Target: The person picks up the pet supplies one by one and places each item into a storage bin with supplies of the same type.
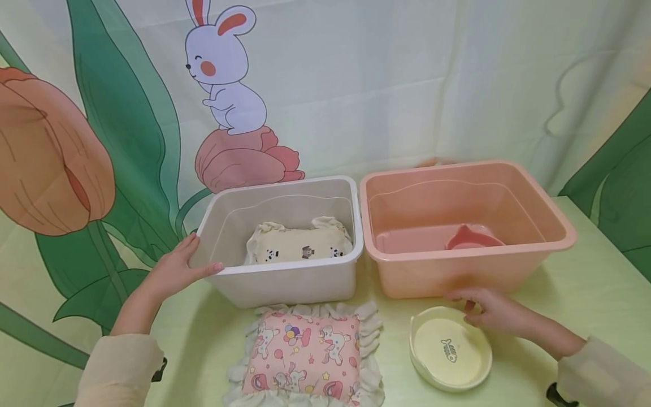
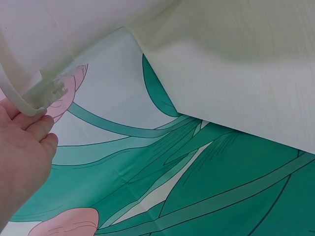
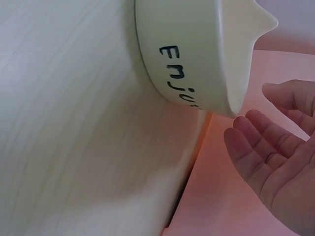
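Note:
At the left, my left hand (image 1: 173, 270) grips the corner of a white plastic bin (image 1: 290, 284), thumb along the front rim and fingers at the side rim. Inside that bin lies a cream ruffled pillow (image 1: 287, 243) with small animal prints. My right hand (image 1: 495, 311) hovers at the far right rim of a pale yellow bowl (image 1: 424, 370) with a fish drawing on its inside bottom. In the right wrist view the hand's fingers (image 3: 241, 142) are loosely bent and spread from the thumb, close to the bowl's rim, with nothing between them.
A pink bin (image 1: 407, 277) stands right of the white one, with a red bowl-like piece (image 1: 473, 237) inside. A pink ruffled pillow (image 1: 310, 356) with unicorn prints lies in front of the white bin. Behind hangs a printed curtain (image 1: 356, 85); the table (image 1: 193, 356) is pale green.

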Motion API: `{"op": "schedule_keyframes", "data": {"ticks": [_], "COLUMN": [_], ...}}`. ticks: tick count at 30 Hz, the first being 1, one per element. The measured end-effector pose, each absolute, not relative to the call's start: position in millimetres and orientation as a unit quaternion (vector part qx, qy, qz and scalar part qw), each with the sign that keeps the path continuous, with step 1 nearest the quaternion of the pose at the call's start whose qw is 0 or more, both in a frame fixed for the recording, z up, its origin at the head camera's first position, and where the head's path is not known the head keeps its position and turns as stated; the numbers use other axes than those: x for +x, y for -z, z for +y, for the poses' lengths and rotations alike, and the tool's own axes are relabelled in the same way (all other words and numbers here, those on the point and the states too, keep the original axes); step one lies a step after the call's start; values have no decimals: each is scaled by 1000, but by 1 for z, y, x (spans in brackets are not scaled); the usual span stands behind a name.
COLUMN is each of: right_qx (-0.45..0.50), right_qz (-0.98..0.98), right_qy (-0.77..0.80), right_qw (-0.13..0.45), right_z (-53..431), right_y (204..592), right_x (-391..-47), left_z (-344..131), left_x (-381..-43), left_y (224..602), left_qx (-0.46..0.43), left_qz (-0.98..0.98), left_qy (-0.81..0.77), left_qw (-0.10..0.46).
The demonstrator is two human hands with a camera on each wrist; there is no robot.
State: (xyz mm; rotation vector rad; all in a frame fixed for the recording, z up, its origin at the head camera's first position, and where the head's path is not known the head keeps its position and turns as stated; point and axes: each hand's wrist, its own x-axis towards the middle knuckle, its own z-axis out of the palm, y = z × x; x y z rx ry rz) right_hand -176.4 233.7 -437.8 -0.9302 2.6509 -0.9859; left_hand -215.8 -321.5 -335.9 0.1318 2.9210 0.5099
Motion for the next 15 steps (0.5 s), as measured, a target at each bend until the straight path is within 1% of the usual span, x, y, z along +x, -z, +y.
{"op": "schedule_keyframes", "data": {"ticks": [15], "right_qx": [-293], "right_qz": [890], "right_qy": [336], "right_qw": [94], "right_z": [235], "right_y": [446], "right_x": [-178], "left_z": [-322], "left_x": [-216], "left_y": [337], "left_qx": [45], "left_qz": [981], "left_qy": [-169], "left_qw": [83]}}
